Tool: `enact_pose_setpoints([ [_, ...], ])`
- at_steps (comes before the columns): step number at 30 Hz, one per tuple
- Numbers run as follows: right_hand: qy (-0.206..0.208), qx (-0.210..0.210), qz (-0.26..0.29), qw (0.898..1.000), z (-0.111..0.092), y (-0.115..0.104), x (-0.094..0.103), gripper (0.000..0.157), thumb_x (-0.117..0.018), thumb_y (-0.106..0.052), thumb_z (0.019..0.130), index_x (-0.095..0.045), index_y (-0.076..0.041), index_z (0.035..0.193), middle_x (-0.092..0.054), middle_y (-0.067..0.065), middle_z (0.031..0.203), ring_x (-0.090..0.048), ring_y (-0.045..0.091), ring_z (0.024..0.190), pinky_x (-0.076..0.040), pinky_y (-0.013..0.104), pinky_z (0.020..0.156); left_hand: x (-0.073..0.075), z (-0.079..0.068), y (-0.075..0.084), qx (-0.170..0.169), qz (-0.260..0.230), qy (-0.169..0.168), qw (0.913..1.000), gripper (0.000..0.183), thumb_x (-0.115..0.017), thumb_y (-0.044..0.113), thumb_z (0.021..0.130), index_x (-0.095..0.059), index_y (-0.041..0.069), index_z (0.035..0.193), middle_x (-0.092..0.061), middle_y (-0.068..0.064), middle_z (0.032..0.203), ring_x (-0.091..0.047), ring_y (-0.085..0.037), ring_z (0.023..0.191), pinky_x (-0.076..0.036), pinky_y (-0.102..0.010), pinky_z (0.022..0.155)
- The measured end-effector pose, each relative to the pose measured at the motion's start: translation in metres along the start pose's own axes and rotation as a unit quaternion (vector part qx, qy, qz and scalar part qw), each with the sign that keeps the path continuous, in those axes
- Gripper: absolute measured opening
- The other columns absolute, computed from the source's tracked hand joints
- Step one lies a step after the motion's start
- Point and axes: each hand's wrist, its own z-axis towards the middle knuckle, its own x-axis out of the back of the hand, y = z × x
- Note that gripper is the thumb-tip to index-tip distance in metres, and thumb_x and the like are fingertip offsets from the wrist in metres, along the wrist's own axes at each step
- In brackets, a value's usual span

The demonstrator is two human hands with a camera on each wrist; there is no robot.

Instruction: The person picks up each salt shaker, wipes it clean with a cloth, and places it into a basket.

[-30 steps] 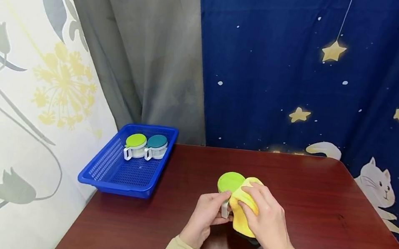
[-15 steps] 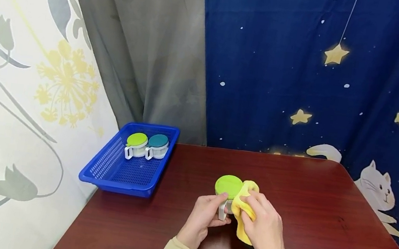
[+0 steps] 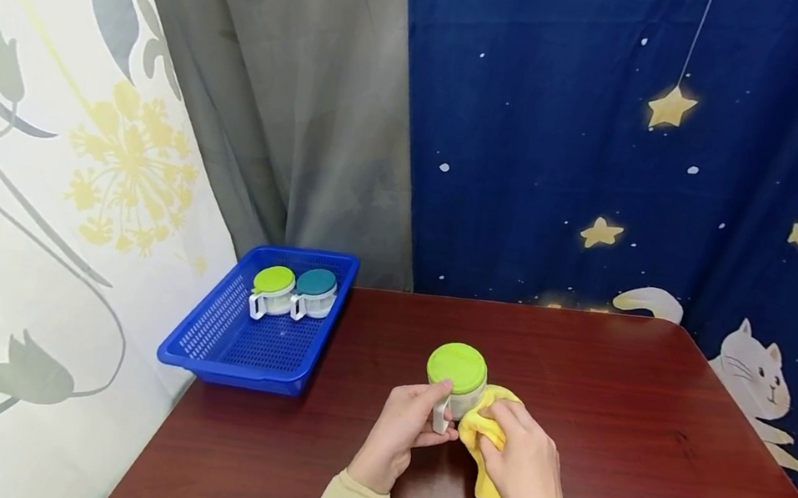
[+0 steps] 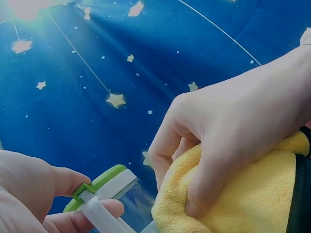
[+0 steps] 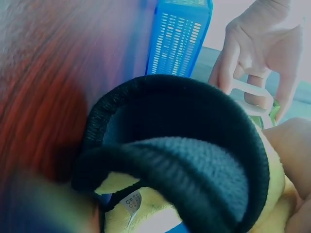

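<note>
A clear seasoning jar (image 3: pixel 467 403) with a green lid (image 3: pixel 457 367) and a white handle (image 3: pixel 441 414) is held above the table by my left hand (image 3: pixel 405 431), which grips the handle with the thumb near the lid's edge. My right hand (image 3: pixel 526 459) pinches a bunched yellow cloth (image 3: pixel 489 484) against the jar's right side. In the left wrist view the cloth (image 4: pixel 243 199) covers the lower part of the jar's glass (image 4: pixel 136 201). From the right wrist view, the cloth's dark edging (image 5: pixel 170 87) hides most of the jar.
At the left of the brown table (image 3: pixel 614 395) stands a blue perforated basket (image 3: pixel 231 374). Inside it are two similar jars, one with a green lid (image 3: pixel 275 279) and one with a teal lid (image 3: pixel 316 281). Curtains hang behind the table.
The cloth and my right hand have moved down along the jar's right side, uncovering more of the lid and glass. My left hand has shifted slightly left with the jar.
</note>
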Motion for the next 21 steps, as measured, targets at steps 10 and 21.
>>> enact_pose_setpoints([
  [10, 0.031, 0.012, 0.016, 0.999, 0.003, 0.0, 0.004, 0.034, -0.083, -0.009, 0.065, -0.069, -0.022, 0.094, -0.065, -0.01, 0.099, -0.06, 0.01, 0.07, -0.051, 0.038, 0.057, 0.001, 0.001, -0.003, 0.008, -0.001, 0.005, 1.0, 0.043, -0.071, 0.039, 0.092, -0.07, -0.004, 0.097, -0.063, -0.005, 0.068, -0.071, -0.024, 0.061, -0.058, -0.03, 0.059],
  [21, 0.034, 0.009, 0.069, 0.997, 0.034, -0.013, 0.025, 0.033, -0.08, -0.012, 0.076, -0.071, -0.023, 0.105, -0.066, -0.01, 0.11, -0.065, 0.012, 0.086, -0.056, 0.04, 0.068, 0.002, 0.001, -0.005, 0.004, 0.013, 0.023, 0.9996, 0.042, -0.071, 0.041, 0.092, -0.065, 0.002, 0.079, -0.057, -0.003, 0.063, -0.07, -0.024, 0.06, -0.058, -0.031, 0.059],
])
